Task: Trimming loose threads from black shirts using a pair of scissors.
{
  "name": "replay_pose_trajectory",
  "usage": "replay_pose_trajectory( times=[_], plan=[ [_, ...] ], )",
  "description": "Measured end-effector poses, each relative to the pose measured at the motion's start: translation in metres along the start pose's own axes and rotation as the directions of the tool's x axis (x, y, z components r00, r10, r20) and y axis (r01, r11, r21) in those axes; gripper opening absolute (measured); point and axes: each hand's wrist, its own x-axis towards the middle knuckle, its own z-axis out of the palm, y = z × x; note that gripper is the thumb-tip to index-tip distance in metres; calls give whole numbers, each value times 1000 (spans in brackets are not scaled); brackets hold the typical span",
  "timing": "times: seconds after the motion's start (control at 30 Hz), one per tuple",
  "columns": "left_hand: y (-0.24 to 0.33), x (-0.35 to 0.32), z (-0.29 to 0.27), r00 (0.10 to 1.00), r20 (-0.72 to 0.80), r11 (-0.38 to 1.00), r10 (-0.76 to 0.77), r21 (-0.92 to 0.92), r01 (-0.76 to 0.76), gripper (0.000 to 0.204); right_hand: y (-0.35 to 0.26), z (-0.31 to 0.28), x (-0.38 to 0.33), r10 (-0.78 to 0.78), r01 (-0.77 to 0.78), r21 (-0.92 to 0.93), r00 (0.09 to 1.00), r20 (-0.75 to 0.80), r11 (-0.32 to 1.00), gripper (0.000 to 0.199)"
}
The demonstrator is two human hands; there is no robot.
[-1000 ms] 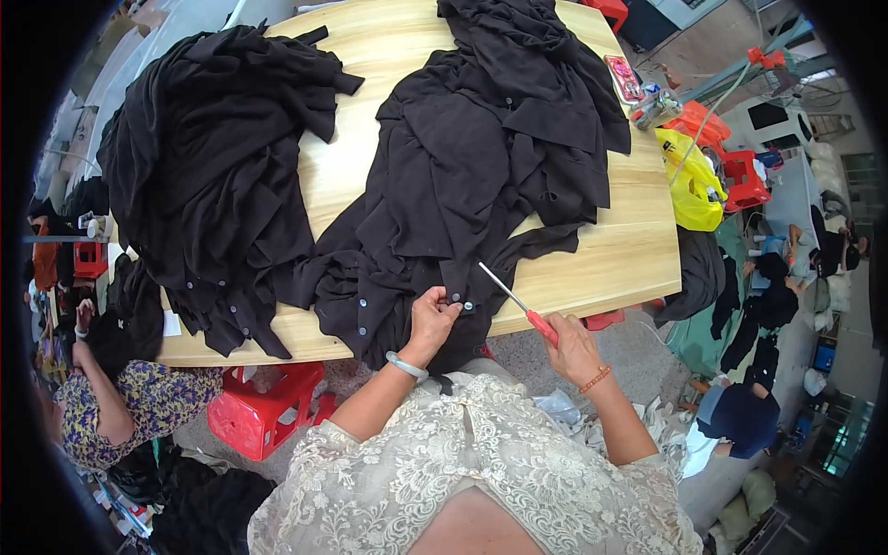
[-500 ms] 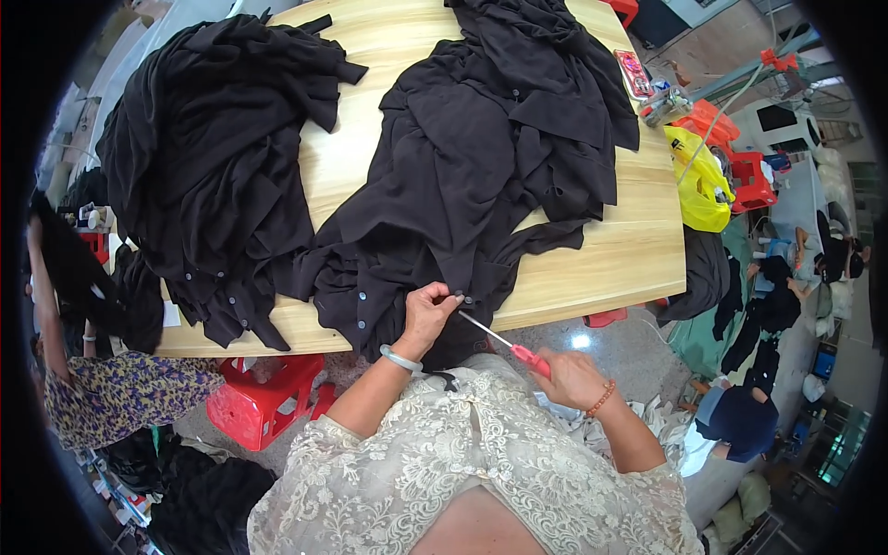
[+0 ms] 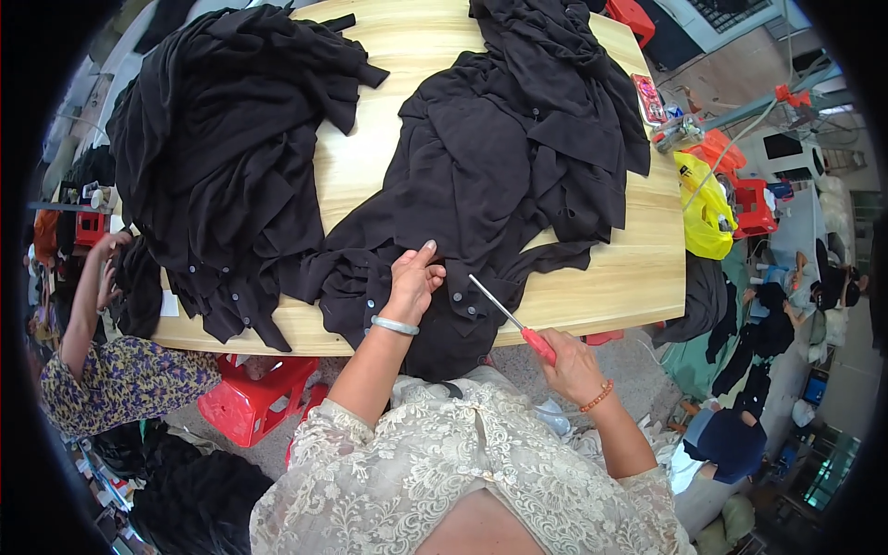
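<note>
My right hand [image 3: 575, 370] is closed around the red handle of a screwdriver-like tool [image 3: 498, 303] with a long thin metal shaft. The shaft points up and left, its tip over a black buttoned garment [image 3: 467, 157] spread on the table. Two dark buttons [image 3: 464, 303] show on the cloth just below the tip. My left hand [image 3: 416, 284] is over the same garment, left of the tip, with its fingers loosely apart and nothing visible in them. Its lower folds hang over the near table edge in front of me.
A heap of black garments [image 3: 222, 157] covers the left of the wooden table [image 3: 638, 268]. At the right edge are a red patterned packet [image 3: 649, 100] and a yellow bag [image 3: 705, 208]. A red stool [image 3: 245, 407] stands below left, beside a co-worker's patterned sleeve [image 3: 129, 384].
My left hand has let go of the cloth near the buttons and moved up and left. The tool tip has shifted upward. At the left, the co-worker's arm has moved and the dark cloth there has dropped.
</note>
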Motion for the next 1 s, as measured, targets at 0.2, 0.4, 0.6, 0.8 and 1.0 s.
replay_pose_trajectory(
  times=[0.2,0.4,0.6,0.8,1.0],
  plan=[
    [-6,-4,-5,964,176,980,197,-71,-187,19,-18,-16,25,69,-58,-111,992,103,992,21],
    [1,-8,-12,944,268,981,194,-79,-179,20,-36,-17,47,35,-10,-152,987,158,988,26],
    [3,-8,-12,949,266,984,169,-95,-149,24,-41,-18,52,-8,45,-174,977,211,984,26],
    [-5,-7,-13,989,129,960,70,259,-102,25,-21,-23,48,94,-97,-56,995,-44,994,21],
    [-38,-25,-18,965,242,843,-100,536,-47,22,-5,-15,26,128,-128,-1,992,10,992,20]
  ],
)
